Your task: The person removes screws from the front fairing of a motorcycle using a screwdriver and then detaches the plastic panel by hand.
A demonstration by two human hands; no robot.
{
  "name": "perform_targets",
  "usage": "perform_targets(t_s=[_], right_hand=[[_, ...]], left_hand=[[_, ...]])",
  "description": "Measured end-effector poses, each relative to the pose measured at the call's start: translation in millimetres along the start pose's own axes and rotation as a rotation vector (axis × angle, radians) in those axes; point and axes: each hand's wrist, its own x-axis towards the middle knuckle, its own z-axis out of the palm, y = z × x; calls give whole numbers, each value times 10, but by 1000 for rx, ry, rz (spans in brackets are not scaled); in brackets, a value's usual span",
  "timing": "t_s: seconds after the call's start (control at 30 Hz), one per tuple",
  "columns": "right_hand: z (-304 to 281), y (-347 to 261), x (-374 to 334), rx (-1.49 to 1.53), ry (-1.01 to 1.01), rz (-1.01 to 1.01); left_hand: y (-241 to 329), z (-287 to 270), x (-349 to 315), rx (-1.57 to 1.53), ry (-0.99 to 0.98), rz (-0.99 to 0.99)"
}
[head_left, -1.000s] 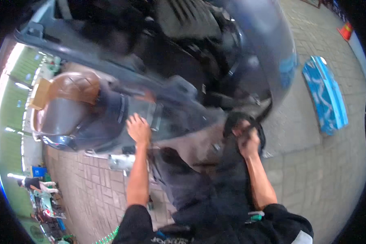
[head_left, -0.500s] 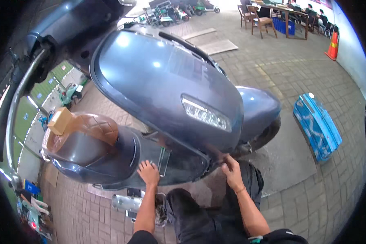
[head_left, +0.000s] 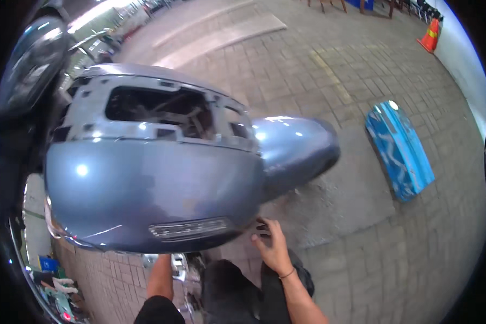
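The blue-grey front panel (head_left: 151,173) of a scooter fills the left and middle of the view. A clear lamp (head_left: 189,229) is set low in its near side, and its front has a cut-out showing the dark inside. My right hand (head_left: 274,247) is just below the panel's lower right edge, fingers apart and slightly curled, with nothing seen in them. My left forearm (head_left: 160,278) goes under the panel's near edge, which hides that hand. To the right of the panel is the front fender (head_left: 299,146).
A blue toolbox (head_left: 399,151) lies on the paving at the right, beside a grey mat (head_left: 343,189). Silvery metal parts (head_left: 181,268) lie on the floor next to my left forearm. A traffic cone (head_left: 430,36) stands by the far right wall.
My view has shifted forward over the scooter's front, bringing the cut-out into sight. The seat and footboard are now hidden. My left hand, earlier open on the footboard, has gone behind the panel.
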Motion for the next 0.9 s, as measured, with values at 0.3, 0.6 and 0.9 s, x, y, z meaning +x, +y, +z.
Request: perform_targets(t_s=[0.3, 0.6, 0.9], right_hand=[[-1797, -1410, -904, -408, 51, 558], [-2764, -3037, 442, -534, -168, 547], [-3080, -3076, 2514, -518, -451, 477]], left_hand=[[1838, -1230, -1290, -278, -32, -461], [5322, -4660, -491, -1350, -554, -245], [6237, -5305, 1590, -1505, -706, -278]])
